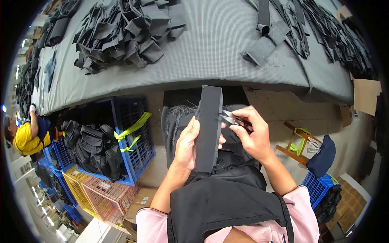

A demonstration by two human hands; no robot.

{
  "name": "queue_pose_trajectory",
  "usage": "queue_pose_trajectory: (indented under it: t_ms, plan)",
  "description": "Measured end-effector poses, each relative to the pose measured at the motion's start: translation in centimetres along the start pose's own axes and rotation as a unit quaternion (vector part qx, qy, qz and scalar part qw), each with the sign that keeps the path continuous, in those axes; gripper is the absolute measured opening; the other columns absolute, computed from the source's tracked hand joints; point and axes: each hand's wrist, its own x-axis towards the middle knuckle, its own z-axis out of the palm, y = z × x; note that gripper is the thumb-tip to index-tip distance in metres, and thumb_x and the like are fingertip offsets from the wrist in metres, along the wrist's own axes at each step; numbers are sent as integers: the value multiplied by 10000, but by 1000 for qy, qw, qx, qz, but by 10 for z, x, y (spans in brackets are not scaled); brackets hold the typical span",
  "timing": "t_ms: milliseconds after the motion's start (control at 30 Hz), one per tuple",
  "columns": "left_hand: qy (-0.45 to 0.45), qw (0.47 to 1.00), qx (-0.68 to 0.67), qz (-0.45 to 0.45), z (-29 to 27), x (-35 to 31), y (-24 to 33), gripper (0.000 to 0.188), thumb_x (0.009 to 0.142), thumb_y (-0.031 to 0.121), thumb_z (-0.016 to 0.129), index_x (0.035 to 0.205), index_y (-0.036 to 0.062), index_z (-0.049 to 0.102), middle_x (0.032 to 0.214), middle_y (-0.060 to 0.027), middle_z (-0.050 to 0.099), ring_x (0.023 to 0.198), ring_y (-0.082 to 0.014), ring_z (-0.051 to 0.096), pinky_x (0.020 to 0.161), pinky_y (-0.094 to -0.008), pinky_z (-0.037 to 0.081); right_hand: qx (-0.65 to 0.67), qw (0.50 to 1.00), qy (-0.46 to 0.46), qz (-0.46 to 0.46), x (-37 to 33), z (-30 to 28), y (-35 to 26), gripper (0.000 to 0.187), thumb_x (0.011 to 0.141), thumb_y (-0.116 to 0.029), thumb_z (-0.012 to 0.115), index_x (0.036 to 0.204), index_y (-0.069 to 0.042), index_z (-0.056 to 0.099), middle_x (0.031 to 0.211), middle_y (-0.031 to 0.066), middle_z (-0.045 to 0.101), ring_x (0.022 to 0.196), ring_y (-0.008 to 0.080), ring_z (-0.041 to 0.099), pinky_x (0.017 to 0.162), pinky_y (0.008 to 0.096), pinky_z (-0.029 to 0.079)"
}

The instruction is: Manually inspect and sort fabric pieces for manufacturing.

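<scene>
A long dark grey fabric strip stands upright over my lap, its stitched edge on the left. My left hand is closed on it, thumb on the near face and fingertips showing past its right edge. My right hand grips a pair of thread snips, whose pale metal blades point left at the strip's right edge. The blades look parted; whether they touch a thread is too small to tell. Loose threads lie on the black cloth over my lap, left of the strip.
Ahead is a grey-covered table bearing a heap of dark fabric pieces and bundled strips. A blue crate of black items stands left. At right are a wooden stool and another blue crate. A person in yellow is far left.
</scene>
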Motion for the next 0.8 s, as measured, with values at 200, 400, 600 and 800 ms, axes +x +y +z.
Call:
queue_pose_trajectory:
  t_ms: [200, 400, 600, 800]
  plan:
    - [-5, 999, 31, -9, 8, -3, 2, 442, 985, 362, 370, 1251, 11, 400, 1087, -157, 580, 840, -227, 636, 707, -299, 539, -58, 995, -47, -58, 11, -1, -12, 275, 710, -3, 684, 976, -27, 617, 859, 82, 549, 631, 191, 568, 538, 294, 465]
    - [3, 999, 35, -26, 10, -5, 2, 434, 982, 353, 380, 1253, 15, 408, 1037, -136, 582, 832, -218, 638, 703, -301, 532, -59, 994, -39, -78, 13, 10, -7, 263, 691, -9, 704, 943, -33, 633, 791, 83, 532, 595, 216, 569, 508, 301, 464]
    - [7, 999, 34, -30, 2, -6, -1, 429, 978, 336, 393, 1260, 12, 405, 1037, -135, 584, 827, -222, 641, 705, -296, 532, -62, 996, -10, -71, 2, 16, -3, 245, 708, 1, 697, 943, -32, 639, 773, 80, 532, 587, 202, 579, 499, 294, 468]
    - [-1, 999, 22, -39, 1, -5, -3, 426, 970, 325, 408, 1273, 26, 397, 1043, -144, 584, 831, -228, 641, 711, -309, 535, -26, 998, -19, -55, 3, 13, -9, 228, 732, 19, 675, 954, -19, 642, 779, 89, 529, 588, 181, 575, 515, 285, 470]
